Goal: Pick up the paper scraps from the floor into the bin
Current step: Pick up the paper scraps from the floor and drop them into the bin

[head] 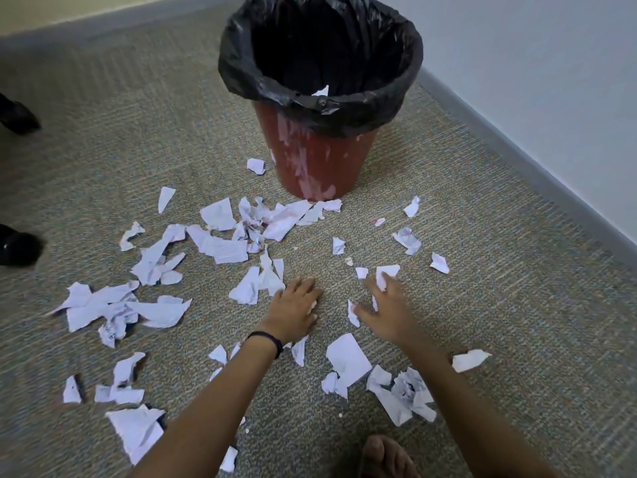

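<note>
Floor (482,305): grey-beige carpet, fills most of view.
Wall (534,63): pale, upper R, w/ grey skirting.
Bin (320,160): red-brown, upright on the floor, top centre; pale smears down its side.
Liner (241,63): black bag folded over the bin rim; one white bit shows inside the near edge.
Scraps (224,250): white torn paper, all over the floor from the bin base to near edge; thickest L of centre.
Shoes (17,248): two dark, far L edge.
Left hand (293,312): knuckles up on the floor, fingers curled under, white paper peeking out beneath; grips scraps.
Right hand (387,308): fingers spread over scraps, one at the tips; grip or just touch, can't tell.
Foot (382,457): bare, bottom edge.
Band (272,339): dark, on L wrist.
</note>
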The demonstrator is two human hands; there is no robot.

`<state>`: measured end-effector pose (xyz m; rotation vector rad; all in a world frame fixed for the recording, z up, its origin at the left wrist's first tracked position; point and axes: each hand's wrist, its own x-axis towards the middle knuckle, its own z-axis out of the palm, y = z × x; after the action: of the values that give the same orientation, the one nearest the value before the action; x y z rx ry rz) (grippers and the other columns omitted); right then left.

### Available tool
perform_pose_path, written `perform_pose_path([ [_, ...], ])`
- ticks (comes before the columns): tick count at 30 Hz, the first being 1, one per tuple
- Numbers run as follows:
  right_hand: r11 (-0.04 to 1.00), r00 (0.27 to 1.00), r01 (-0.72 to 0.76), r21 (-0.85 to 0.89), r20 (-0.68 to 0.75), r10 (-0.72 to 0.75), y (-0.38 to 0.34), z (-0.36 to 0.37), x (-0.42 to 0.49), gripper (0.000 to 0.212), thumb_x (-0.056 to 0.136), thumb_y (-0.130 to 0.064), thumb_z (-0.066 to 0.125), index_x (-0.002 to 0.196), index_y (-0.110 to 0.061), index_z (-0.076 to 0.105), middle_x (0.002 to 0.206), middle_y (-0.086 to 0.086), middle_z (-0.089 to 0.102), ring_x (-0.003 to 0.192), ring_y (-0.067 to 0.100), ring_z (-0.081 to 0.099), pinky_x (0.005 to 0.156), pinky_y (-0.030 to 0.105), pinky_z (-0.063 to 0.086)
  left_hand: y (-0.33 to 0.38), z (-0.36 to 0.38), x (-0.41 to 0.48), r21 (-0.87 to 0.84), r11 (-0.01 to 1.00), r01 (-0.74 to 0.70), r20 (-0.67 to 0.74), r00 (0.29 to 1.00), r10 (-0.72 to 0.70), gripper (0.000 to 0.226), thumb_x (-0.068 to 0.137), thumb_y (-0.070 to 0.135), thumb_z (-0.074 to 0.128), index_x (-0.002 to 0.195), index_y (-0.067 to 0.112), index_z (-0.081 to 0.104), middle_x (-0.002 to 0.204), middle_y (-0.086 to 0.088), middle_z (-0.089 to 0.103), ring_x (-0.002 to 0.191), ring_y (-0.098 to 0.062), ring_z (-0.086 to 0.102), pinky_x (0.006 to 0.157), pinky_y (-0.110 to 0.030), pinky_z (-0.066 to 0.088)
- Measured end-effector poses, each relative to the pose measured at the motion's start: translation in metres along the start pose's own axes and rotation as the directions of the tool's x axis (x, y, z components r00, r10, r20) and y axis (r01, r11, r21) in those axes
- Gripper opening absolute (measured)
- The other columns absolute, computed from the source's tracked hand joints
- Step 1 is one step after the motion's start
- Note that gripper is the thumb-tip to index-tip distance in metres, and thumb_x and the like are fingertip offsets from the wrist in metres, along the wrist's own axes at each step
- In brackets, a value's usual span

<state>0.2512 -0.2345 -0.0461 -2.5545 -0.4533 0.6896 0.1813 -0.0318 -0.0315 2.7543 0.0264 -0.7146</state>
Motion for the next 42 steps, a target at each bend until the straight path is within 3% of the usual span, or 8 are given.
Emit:
perform_pose_path([
  [13,0.907,0.905,0.407,-0.112,0.184,-0.384,-0.014,0.041,-0.053,0.065,0.083,-0.057,0.040,0.136,-0.020,0.040,0.155,0.005,0.017,0.143,0.024,0.017,0.108,0.040,0.033,-0.029,0.009,-0.030,0.027,0.972,-0.232,0.093,0.969,0.228,0.084,0.085,0.049,0.060,0.150,0.018,0.018,0.159,0.002,0.007,0.146,-0.016,0.011,0.118,-0.031,0.016],
  [22,0.806,0.901,0.426,-0.410,0.275,-0.336,-0.025,0.055,-0.070,0.076,0.072,-0.045,0.070,0.133,-0.033,0.027,0.151,0.016,0.017,0.139,0.039,0.017,0.104,0.055,0.032,-0.013,0.024,-0.056,0.158,0.985,-0.062,0.003,0.998,0.062,0.084,0.082,0.052,0.060,0.148,0.018,0.020,0.158,0.001,0.010,0.143,-0.021,0.016,0.111,-0.044,0.031],
  [26,0.824,0.916,0.395,-0.408,0.249,-0.315,-0.031,0.051,-0.075,0.061,0.078,-0.023,0.070,0.128,-0.029,0.035,0.151,0.012,0.019,0.138,0.036,0.018,0.092,0.048,0.047,-0.015,0.044,-0.062,0.199,0.973,-0.115,-0.157,0.976,0.148,0.071,0.063,0.046,0.080,0.123,0.019,0.055,0.132,-0.003,0.053,0.113,-0.022,0.058,0.069,-0.032,0.057],
  [28,0.831,0.923,0.380,-0.407,0.216,-0.317,-0.031,0.052,-0.075,0.054,0.079,-0.018,0.068,0.125,-0.029,0.042,0.148,0.010,0.026,0.134,0.033,0.027,0.082,0.044,0.053,-0.017,0.049,-0.064,0.254,0.951,-0.174,-0.218,0.948,0.232,0.056,0.051,0.043,0.087,0.099,0.023,0.065,0.107,0.003,0.065,0.086,-0.014,0.067,0.045,-0.019,0.050],
  [32,0.799,0.905,0.424,-0.426,0.182,-0.384,-0.028,0.056,-0.077,0.049,0.054,-0.018,0.081,0.094,-0.034,0.059,0.119,0.000,0.057,0.099,0.021,0.060,0.044,0.027,0.051,-0.018,0.052,-0.067,0.279,0.932,-0.232,-0.234,0.925,0.301,0.035,0.056,0.035,0.087,0.081,0.026,0.065,0.094,0.007,0.066,0.077,-0.010,0.065,0.034,-0.020,0.043],
  [35,0.773,0.886,0.462,-0.435,0.191,-0.423,-0.024,0.060,-0.080,0.044,0.043,-0.021,0.082,0.079,-0.036,0.062,0.103,-0.008,0.064,0.081,0.012,0.063,0.034,0.016,0.038,-0.020,0.060,-0.069,0.276,0.923,-0.266,-0.229,0.915,0.332,0.029,0.060,0.025,0.085,0.078,0.025,0.061,0.092,0.007,0.062,0.076,-0.009,0.060,0.039,-0.021,0.046],
  [38,0.734,0.852,0.516,-0.441,0.181,-0.491,-0.017,0.059,-0.083,0.023,0.061,-0.021,0.068,0.081,-0.033,0.063,0.107,-0.006,0.064,0.084,0.012,0.063,0.036,0.017,0.042,-0.019,0.056,-0.072,0.235,0.929,-0.286,-0.264,0.901,0.345,0.024,0.060,0.021,0.083,0.072,0.025,0.062,0.087,0.008,0.060,0.072,-0.007,0.060,0.041,-0.019,0.044],
  [42,0.708,0.833,0.538,-0.458,0.158,-0.530,-0.014,0.057,-0.081,0.027,0.067,-0.021,0.040,0.075,-0.030,0.065,0.100,-0.005,0.066,0.079,0.011,0.065,0.034,0.016,0.040,-0.020,0.051,-0.073,0.193,0.941,-0.279,-0.267,0.908,0.324,0.022,0.074,0.018,0.040,0.064,0.026,0.058,0.077,0.011,0.056,0.066,-0.005,0.059,0.044,-0.015,0.039],
])
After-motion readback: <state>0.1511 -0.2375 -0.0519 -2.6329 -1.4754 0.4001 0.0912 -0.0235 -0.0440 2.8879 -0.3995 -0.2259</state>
